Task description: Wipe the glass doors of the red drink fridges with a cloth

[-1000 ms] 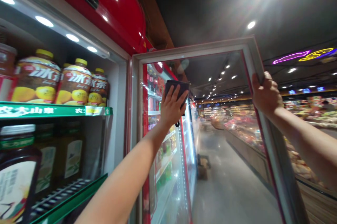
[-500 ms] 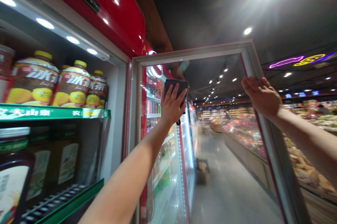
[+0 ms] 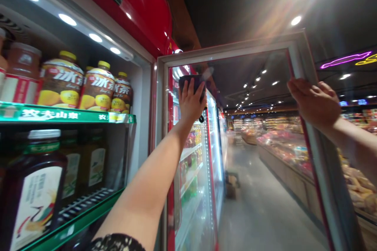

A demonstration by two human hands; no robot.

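Left hand (image 3: 191, 105) and cloth (image 3: 185, 81) higher on glass door (image 3: 235, 47); shop aisle (image 3: 259, 204) beyond

The left hand (image 3: 191, 101) is covering most of the cloth (image 3: 183, 83), leaving only its upper strip showing. The right hand (image 3: 316, 103) is lying at the door (image 3: 235, 46) edge, and whether its fingers are gripping cannot be told. The right forearm is running off the right edge, and the door's foot and a dark bottle (image 3: 32, 188) off the bottom. The far aisle (image 3: 259, 204) is dissolving into blur.

Green shelf (image 3: 67, 116), yellow-capped bottles (image 3: 97, 86) standing on it
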